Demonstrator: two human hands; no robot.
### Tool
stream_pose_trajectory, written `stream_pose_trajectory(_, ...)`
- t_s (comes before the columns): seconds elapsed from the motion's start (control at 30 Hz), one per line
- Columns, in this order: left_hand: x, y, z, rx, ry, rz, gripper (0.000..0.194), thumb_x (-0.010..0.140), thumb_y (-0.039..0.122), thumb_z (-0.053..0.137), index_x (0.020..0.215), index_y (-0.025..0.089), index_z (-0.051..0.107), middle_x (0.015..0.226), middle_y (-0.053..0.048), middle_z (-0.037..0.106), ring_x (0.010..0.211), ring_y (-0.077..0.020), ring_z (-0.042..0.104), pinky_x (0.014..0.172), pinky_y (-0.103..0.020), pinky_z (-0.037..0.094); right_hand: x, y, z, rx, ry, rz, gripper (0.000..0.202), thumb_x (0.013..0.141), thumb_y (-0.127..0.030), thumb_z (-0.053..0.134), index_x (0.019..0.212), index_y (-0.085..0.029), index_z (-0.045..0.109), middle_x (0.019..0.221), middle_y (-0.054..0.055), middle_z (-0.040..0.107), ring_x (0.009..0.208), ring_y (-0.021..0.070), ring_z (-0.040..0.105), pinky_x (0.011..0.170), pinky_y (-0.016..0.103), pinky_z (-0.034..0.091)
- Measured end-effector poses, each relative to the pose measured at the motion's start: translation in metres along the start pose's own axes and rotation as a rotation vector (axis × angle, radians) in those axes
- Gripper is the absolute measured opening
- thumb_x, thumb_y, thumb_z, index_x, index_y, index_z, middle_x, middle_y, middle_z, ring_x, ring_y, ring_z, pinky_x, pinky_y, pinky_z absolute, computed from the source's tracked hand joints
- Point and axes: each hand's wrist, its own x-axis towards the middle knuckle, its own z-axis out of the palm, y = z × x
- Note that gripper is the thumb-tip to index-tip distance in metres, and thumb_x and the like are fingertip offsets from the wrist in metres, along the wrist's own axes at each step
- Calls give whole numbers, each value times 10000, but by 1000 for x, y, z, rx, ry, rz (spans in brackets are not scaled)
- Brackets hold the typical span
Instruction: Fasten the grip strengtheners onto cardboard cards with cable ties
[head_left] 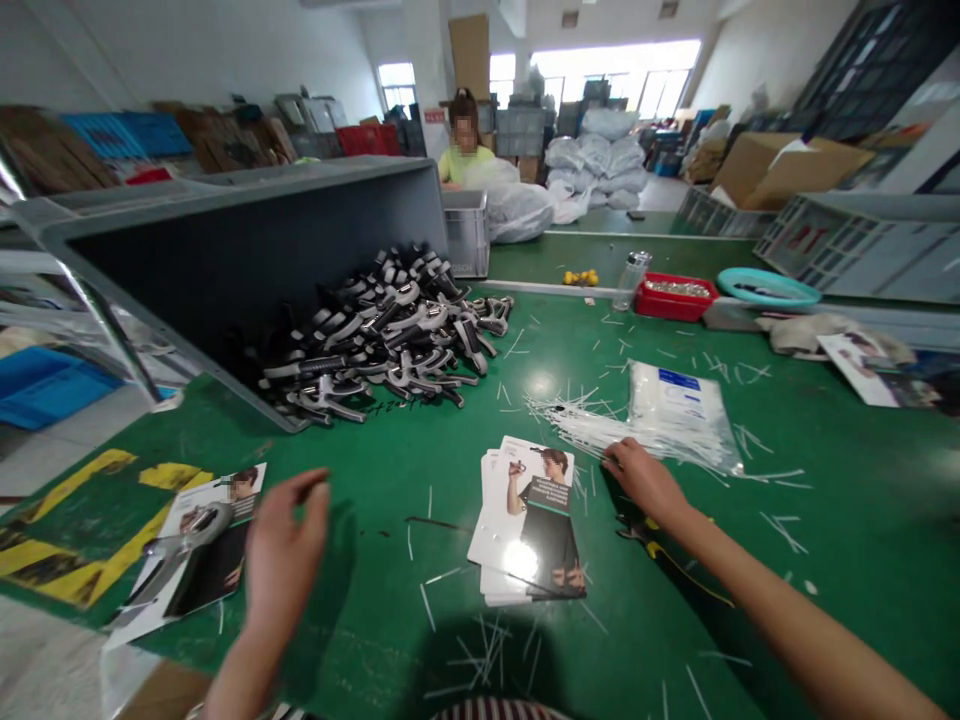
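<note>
My left hand (289,540) is raised above the table with nothing in it, thumb and forefinger apart. Left of it, a grey hand grip strengthener (206,525) lies on a printed card (217,575) at the table edge. My right hand (641,475) has its fingers curled down onto the near ends of a bundle of white cable ties (589,425); the fingertips are partly hidden. Beneath that wrist lie cutting pliers (649,540) with yellow-and-black handles. Between both hands rests a stack of printed cards (529,525).
A tipped grey crate (247,185) spills a heap of black-and-grey grip strengtheners (397,335). A plastic bag of cable ties (679,410), a red bin (675,298), a glass jar (631,280) and a turquoise tray (769,287) lie to the right. A person (465,140) is behind the table.
</note>
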Motion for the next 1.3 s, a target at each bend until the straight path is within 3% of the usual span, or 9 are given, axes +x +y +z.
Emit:
stream_pose_trajectory(0.1,-26,22,94,23,-423,59,293,842,468,594,970,213,661,960,-63,673,889,-247,622,837,-367,454,20,-9,8,-22,15,109,196,944,-262,477,941,-142,632,1022,138,622,851,225,619,686,304,425)
stream_pose_trajectory(0.17,-41,27,135,76,-487,53,298,774,476,669,881,199,651,829,-62,656,773,-232,613,728,-325,430,23,-5,7,9,7,106,186,926,-261,501,866,-145,633,965,129,641,845,228,621,679,299,414)
stream_pose_trajectory(0.23,-46,26,152,104,-497,24,271,790,474,649,818,206,622,708,-26,621,675,-202,583,657,-290,388,23,4,0,53,5,100,188,918,-256,500,833,-150,631,944,120,655,865,229,620,701,301,415)
stream_pose_trajectory(0.4,-35,19,141,-261,-560,-290,356,728,517,700,789,192,570,653,13,607,599,-162,566,587,-249,386,21,16,-22,209,-1,100,232,939,-304,434,865,-166,606,792,63,673,712,179,628,664,288,446)
stream_pose_trajectory(0.53,-40,23,129,-614,-640,-554,420,725,519,721,917,182,560,741,7,668,611,-148,603,590,-240,436,20,0,-29,756,-121,77,266,912,-438,498,902,-181,567,797,24,668,537,123,572,539,267,464)
stream_pose_trajectory(0.63,-48,26,127,-661,-638,-578,432,730,478,743,975,170,566,773,-5,688,657,-148,632,614,-233,459,17,-23,-30,1099,-219,46,305,859,-479,609,912,-180,587,767,7,652,512,103,539,519,257,448)
stream_pose_trajectory(0.83,-50,19,128,-687,-605,-529,388,751,439,738,962,158,573,737,8,676,619,-118,617,585,-206,452,14,-59,-30,1182,-305,18,300,863,-462,640,842,-164,615,538,-49,553,459,88,488,481,223,374)
stream_pose_trajectory(1.1,-40,14,109,-669,-556,-456,371,721,383,748,974,160,593,812,-15,700,621,-124,623,561,-203,453,13,-104,-19,1339,-104,-41,256,893,-432,618,883,-196,519,703,4,687,554,134,646,543,254,526)
stream_pose_trajectory(1.3,-32,17,103,-866,-462,-480,350,782,437,695,968,143,658,789,-30,704,618,-120,614,573,-202,446,-2,-159,39,1336,147,-92,227,974,-453,481,981,-237,411,864,24,700,629,155,698,526,274,577)
